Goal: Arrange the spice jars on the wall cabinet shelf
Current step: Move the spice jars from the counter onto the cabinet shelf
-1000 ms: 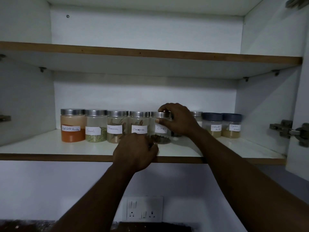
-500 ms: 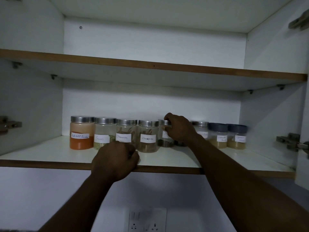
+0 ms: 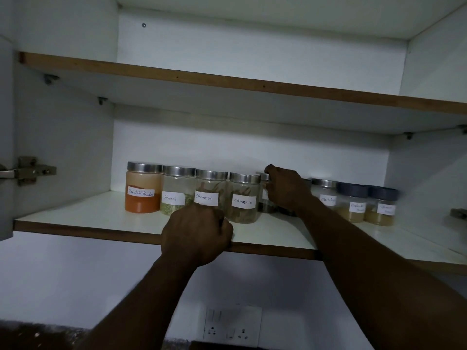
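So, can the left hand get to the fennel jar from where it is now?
Probably yes: left hand rests at the shelf edge, fennel jar just up-left with bare shelf between. Right hand grips a half-hidden jar further right.

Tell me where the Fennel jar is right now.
Head view, left of centre on the lower shelf: the Fennel jar stands second from the left in the row, between the red chilli powder jar and a Cinnamon jar.

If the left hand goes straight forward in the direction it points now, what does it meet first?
Probably the left Cinnamon jar, standing just behind the left hand, though depth is unclear.
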